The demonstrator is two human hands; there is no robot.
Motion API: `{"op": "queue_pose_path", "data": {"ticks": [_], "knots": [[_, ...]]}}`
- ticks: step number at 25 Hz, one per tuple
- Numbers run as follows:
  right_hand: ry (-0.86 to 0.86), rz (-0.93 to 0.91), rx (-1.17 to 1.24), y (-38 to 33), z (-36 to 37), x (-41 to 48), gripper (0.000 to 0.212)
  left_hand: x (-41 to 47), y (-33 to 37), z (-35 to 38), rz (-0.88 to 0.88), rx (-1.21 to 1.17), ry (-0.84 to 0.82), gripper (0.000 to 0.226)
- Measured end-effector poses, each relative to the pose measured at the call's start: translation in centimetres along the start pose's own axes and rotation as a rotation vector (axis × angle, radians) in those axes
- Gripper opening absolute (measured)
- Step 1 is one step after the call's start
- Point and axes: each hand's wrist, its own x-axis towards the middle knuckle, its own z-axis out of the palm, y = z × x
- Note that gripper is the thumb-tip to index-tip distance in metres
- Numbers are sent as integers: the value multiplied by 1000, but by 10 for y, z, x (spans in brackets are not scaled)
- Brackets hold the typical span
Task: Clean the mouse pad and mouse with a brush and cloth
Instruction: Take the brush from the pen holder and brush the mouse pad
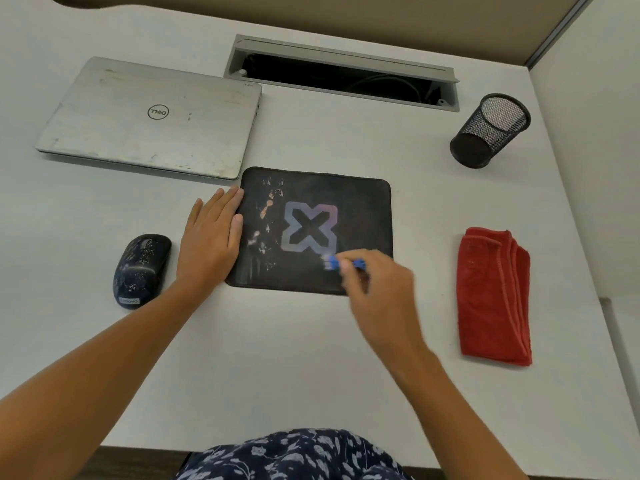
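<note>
A black mouse pad (360,216) with a purple X logo and pale crumbs on its left part lies in the middle of the white desk. My left hand (211,240) rests flat on the pad's left edge, fingers together. My right hand (377,285) grips a small blue brush (334,263), whose bristles touch the pad near its lower right, just below the logo; the hand is blurred. A dark mouse (140,270) speckled with bits of dirt sits left of my left hand. A folded red cloth (493,296) lies to the right of the pad.
A closed silver laptop (152,119) lies at the back left, close to the pad's far corner. A black mesh pen cup (490,129) stands at the back right. An open cable tray slot (341,72) runs along the desk's rear. The desk's front edge (145,448) is near my body.
</note>
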Motion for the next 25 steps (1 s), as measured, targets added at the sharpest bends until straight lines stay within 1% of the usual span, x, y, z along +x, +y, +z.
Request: {"op": "queue_pose_path", "data": {"ticks": [1,2,3,4,5,7,8,9,10,11,12,13,14,15,17,18,19,20,22,23,24,25], "knots": [[-103,-8,76,-4,10,-2,18,0,0,0,-2,-4,0,50],[-162,-1,101,-4,17,-1,21,0,0,0,-5,-10,-3,50],[-163,31,78,0,16,3,21,0,0,-1,-8,-13,-5,50],[-109,89,8,9,10,10,21,0,0,-1,-8,-11,-5,50],[-15,155,-117,21,-1,18,20,0,0,-1,-5,-7,-4,50],[188,257,-439,39,-29,33,21,0,0,0,0,-2,-2,50],[248,259,-458,42,-35,38,21,1,0,0,1,0,-2,50],[251,227,-375,37,-33,40,21,1,-1,0,0,2,-2,50],[190,172,-219,27,-26,42,20,1,-1,0,1,4,-2,50],[88,118,-70,15,-15,42,19,1,-1,0,0,3,-4,50],[-33,85,15,5,-3,42,20,0,-1,0,-2,-1,-6,50],[-130,69,28,2,7,42,22,0,-1,0,-4,-4,-7,50],[-154,87,-47,3,10,45,23,0,0,-1,-5,-6,-7,50],[-97,139,-176,7,6,53,23,0,0,-1,-4,-8,-6,50],[77,260,-511,21,-15,64,22,1,1,-1,-3,-9,0,50],[141,284,-589,25,-22,65,21,1,1,-2,-3,-9,3,50],[143,268,-558,25,-22,65,21,1,1,-1,-3,-8,3,50],[89,222,-405,19,-18,65,20,1,1,-1,-3,-6,3,50],[-106,185,-13,2,-2,61,21,1,0,-1,-3,-5,2,50],[-156,185,58,2,2,61,22,1,0,-2,-4,-7,3,50],[-137,201,12,4,1,66,22,1,0,-2,-5,-10,5,50],[-41,235,-136,11,-5,75,23,1,1,-2,-7,-12,6,50]]}}
